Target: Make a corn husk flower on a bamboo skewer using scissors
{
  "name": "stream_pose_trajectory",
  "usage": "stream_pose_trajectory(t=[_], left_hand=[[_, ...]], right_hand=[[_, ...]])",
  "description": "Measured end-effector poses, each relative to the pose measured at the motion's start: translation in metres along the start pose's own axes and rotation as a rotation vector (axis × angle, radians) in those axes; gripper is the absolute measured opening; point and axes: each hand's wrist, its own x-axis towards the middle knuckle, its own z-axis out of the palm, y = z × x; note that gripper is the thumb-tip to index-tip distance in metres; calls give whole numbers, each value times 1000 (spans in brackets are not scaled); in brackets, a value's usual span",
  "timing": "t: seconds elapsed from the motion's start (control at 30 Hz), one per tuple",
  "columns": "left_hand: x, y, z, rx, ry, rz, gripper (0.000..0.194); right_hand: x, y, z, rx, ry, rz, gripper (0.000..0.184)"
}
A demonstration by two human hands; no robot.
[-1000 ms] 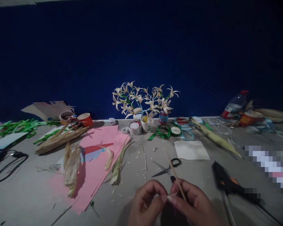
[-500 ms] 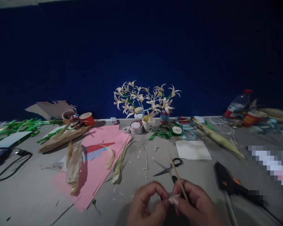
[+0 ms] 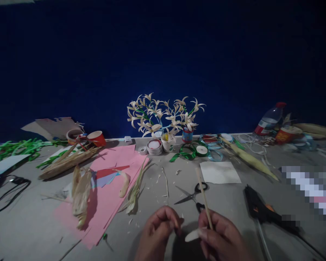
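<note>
My right hand [image 3: 221, 233] grips a thin wooden stick [image 3: 203, 190] that slants up and away. Between the thumb and fingers of the same hand is a pale, petal-shaped piece of husk [image 3: 191, 236], its rounded end pointing left. My left hand [image 3: 160, 230] is a short way to the left, apart from the petal, with thumb and fingertips pinched together. Whether something small is between them I cannot make out. Just beyond my hands lie black-handled scissors [image 3: 189, 197] with their blades apart, partly behind the stick.
Pale husk flowers [image 3: 163, 114] stand in a cup at the back. To the right lie a black glue gun [image 3: 268, 214] and white paper [image 3: 220, 172]. Pink paper [image 3: 108, 208] and dried corn husks [image 3: 81, 197] are on the left. Green ribbon [image 3: 186, 152] lies near the flowers.
My hands have moved apart: the left has gone left and let go of the pale piece, which stays in my right hand and now shows its petal shape. The view has shifted slightly.
</note>
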Motion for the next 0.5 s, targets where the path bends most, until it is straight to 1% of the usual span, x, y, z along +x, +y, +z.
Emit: stream_pose_trajectory(t=[0.07,0.13,0.2,0.27,0.3,0.37,0.47,0.5], left_hand=[[-2,8,1,86,-7,52,17],[-4,11,4,213,-58,83,20],[-5,11,7,311,-81,101,19],[-4,6,9,331,-66,120,16],[-3,4,10,306,-71,113,16],[1,-2,10,184,-119,54,18],[6,-9,9,-101,-215,-72,23],[7,-10,9,-194,-228,-103,24]], right_hand=[[1,0,-2,-14,22,-26,27],[0,-1,-2,-36,47,-73,25],[-1,-3,-1,-47,72,-113,24],[-2,-3,1,-54,92,-128,24],[-2,-2,2,-54,94,-123,24],[-1,1,3,-26,69,-95,24],[3,8,1,85,-13,-11,28],[4,10,0,123,-34,9,31]])
